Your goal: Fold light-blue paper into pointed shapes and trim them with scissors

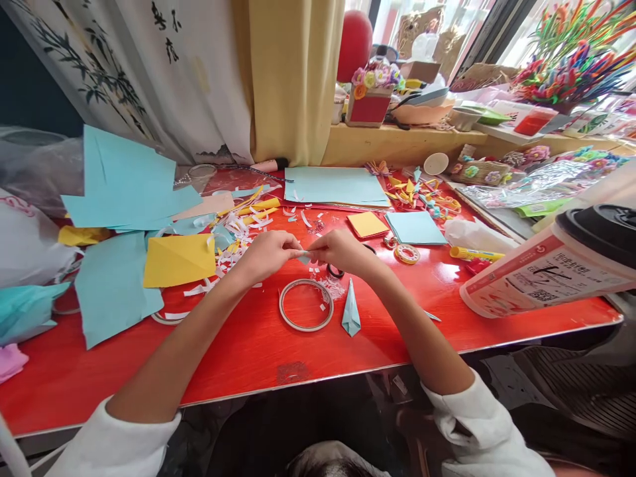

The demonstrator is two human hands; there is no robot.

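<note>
Over the middle of the red table, my left hand (272,254) and my right hand (342,252) meet fingertip to fingertip. Both pinch a small piece of light blue paper (305,259), mostly hidden by the fingers. Just below them lies a pale ring (307,305), like a roll of tape or a hoop. To its right is a folded light blue paper piece (351,311), long and pointed at the top. The scissors' black handle loops (335,271) seem to show under my right hand; the rest is hidden.
Yellow paper (179,261), blue sheets (124,179) and scraps (238,238) cover the left. Blue squares (416,227), yellow squares (368,224) and a tape roll (407,254) lie right of my hands. A large lidded cup (556,265) stands near the right edge.
</note>
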